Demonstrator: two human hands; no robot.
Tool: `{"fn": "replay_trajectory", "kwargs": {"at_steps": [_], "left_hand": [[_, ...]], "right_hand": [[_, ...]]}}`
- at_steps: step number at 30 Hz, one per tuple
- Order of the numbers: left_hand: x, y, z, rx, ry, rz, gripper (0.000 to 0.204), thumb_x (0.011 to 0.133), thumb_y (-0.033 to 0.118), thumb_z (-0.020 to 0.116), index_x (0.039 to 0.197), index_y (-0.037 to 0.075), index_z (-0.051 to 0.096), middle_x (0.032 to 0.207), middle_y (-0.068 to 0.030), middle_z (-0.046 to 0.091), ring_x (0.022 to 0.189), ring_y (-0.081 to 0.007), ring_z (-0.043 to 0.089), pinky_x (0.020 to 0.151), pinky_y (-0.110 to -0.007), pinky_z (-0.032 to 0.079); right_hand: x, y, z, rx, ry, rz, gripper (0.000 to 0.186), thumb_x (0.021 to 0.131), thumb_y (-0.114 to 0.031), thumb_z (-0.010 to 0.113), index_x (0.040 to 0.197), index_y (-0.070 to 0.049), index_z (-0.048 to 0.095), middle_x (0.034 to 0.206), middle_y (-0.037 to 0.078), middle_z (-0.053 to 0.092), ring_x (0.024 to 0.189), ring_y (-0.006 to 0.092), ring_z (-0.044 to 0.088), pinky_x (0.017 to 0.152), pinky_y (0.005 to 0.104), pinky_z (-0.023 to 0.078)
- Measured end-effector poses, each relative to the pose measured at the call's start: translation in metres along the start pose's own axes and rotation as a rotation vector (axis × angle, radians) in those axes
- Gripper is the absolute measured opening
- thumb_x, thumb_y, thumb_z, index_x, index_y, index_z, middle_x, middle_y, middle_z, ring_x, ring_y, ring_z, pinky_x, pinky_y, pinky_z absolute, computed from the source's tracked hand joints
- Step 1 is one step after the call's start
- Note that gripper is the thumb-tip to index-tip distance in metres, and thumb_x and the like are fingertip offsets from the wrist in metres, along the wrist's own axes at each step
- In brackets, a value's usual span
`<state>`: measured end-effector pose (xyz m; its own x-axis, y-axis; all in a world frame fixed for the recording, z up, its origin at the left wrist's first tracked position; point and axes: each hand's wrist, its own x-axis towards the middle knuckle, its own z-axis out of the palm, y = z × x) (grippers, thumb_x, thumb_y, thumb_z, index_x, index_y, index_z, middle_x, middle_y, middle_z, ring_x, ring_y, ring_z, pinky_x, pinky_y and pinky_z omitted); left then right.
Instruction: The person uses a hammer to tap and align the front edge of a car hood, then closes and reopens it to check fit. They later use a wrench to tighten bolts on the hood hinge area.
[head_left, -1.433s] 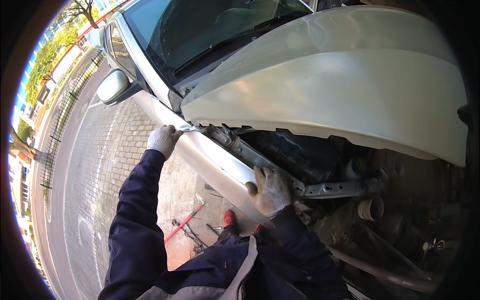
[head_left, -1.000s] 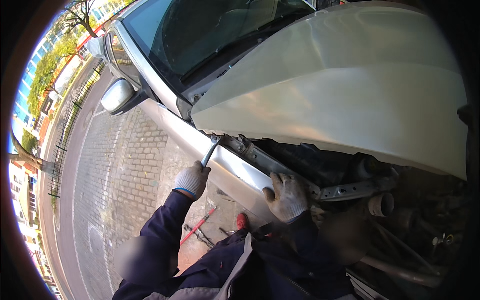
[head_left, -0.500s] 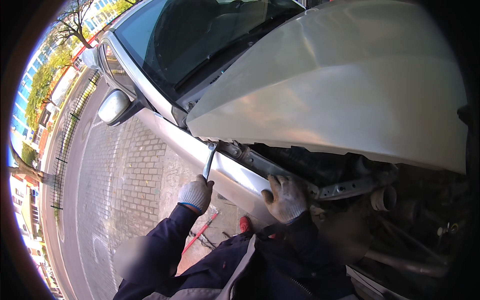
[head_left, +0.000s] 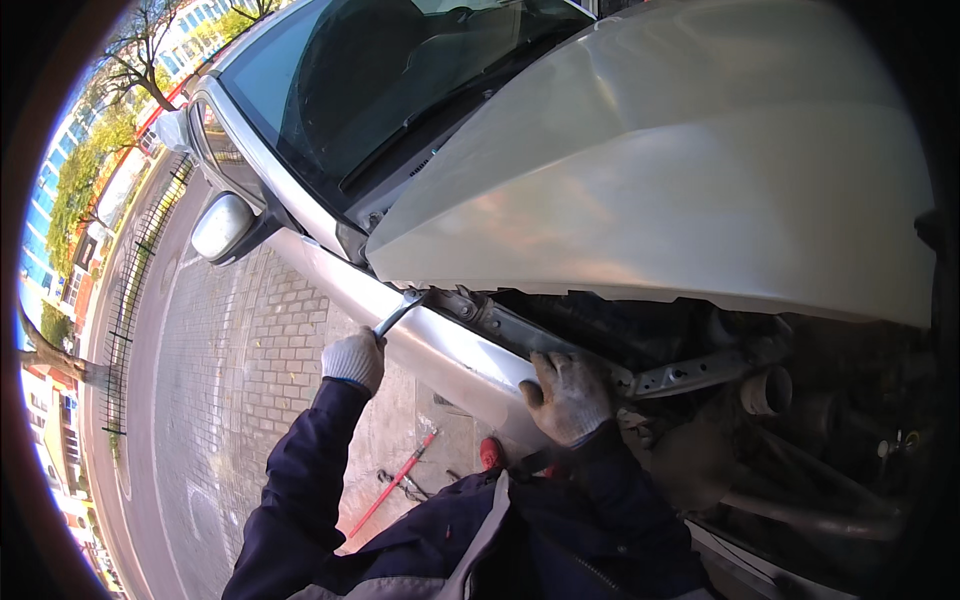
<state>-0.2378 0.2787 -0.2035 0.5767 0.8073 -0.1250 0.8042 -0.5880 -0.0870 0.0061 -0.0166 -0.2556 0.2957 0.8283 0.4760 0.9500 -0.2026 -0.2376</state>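
Observation:
My left hand [head_left: 355, 360], in a pale knitted work glove, is closed round the handle of a metal wrench [head_left: 399, 314]. The wrench's far end sits at the top edge of the silver fender [head_left: 455, 350], beside the rear corner of the raised hood. Whether it grips a bolt there is hidden. Farther forward, my right hand [head_left: 568, 398], in a soiled glove of the same kind, rests on the fender's upper edge with thumb and fingers apart. It holds nothing. Inside the fender runs a metal rail [head_left: 500, 322] with holes and bolts.
The partly raised hood [head_left: 660, 190] hangs over the engine bay to the right. A side mirror [head_left: 224, 228] juts out at left. On the ground lie a long red bar [head_left: 393, 484] and dark tools. Exposed front-end parts [head_left: 790, 440] are at lower right.
My left hand has swung to the left and slightly up with the wrench, turning the handle away from my body. My right hand keeps its place on the fender.

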Motion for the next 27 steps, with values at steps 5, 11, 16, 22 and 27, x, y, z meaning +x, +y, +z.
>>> {"fn": "replay_trajectory", "kwargs": {"at_steps": [5,11,16,22,27], "left_hand": [[-0.057,0.074,0.014,-0.433,-0.183,-0.034,0.054,0.111,0.050,0.061,0.127,-0.002,0.061,0.097,-0.0339,0.078,0.096,-0.0543,0.077,0.087,-0.063,0.060],[-0.013,-0.005,0.000,-0.147,0.092,0.055,0.025,0.109,0.025,0.067,0.126,0.007,0.069,0.103,-0.0237,0.080,0.098,-0.0456,0.078,0.083,-0.058,0.061],[0.020,-0.042,-0.018,0.055,0.191,0.177,0.022,0.109,0.027,0.066,0.114,0.006,0.073,0.095,-0.0211,0.079,0.093,-0.0451,0.078,0.080,-0.058,0.061],[-0.050,0.059,0.014,-0.363,-0.192,-0.059,0.051,0.112,0.047,0.061,0.127,-0.002,0.061,0.101,-0.0346,0.079,0.098,-0.0550,0.077,0.089,-0.064,0.060],[-0.035,0.035,0.013,-0.294,-0.164,0.010,0.044,0.111,0.043,0.064,0.127,0.002,0.067,0.104,-0.0309,0.080,0.101,-0.0512,0.078,0.089,-0.062,0.061]], "right_hand": [[-0.001,-0.002,0.001,0.028,-0.028,0.046,0.048,0.098,-0.034,0.082,0.135,-0.004,0.076,0.120,0.017,0.072,0.112,0.0375,0.069,0.099,0.0502,0.058],[-0.001,-0.003,0.001,0.037,-0.020,0.051,0.047,0.099,-0.034,0.081,0.134,-0.003,0.076,0.121,0.017,0.073,0.113,0.0376,0.069,0.100,0.0496,0.058],[0.000,-0.002,0.000,0.063,-0.054,0.063,0.047,0.100,-0.035,0.080,0.133,-0.003,0.076,0.121,0.017,0.074,0.113,0.0375,0.069,0.099,0.0501,0.058],[-0.001,-0.003,-0.001,0.019,-0.014,0.061,0.046,0.099,-0.034,0.080,0.134,-0.004,0.076,0.119,0.016,0.074,0.113,0.0362,0.070,0.100,0.0503,0.058],[-0.001,-0.002,0.001,0.014,0.004,0.029,0.046,0.100,-0.034,0.080,0.134,-0.004,0.076,0.121,0.015,0.074,0.114,0.0360,0.069,0.100,0.0499,0.058]]}}
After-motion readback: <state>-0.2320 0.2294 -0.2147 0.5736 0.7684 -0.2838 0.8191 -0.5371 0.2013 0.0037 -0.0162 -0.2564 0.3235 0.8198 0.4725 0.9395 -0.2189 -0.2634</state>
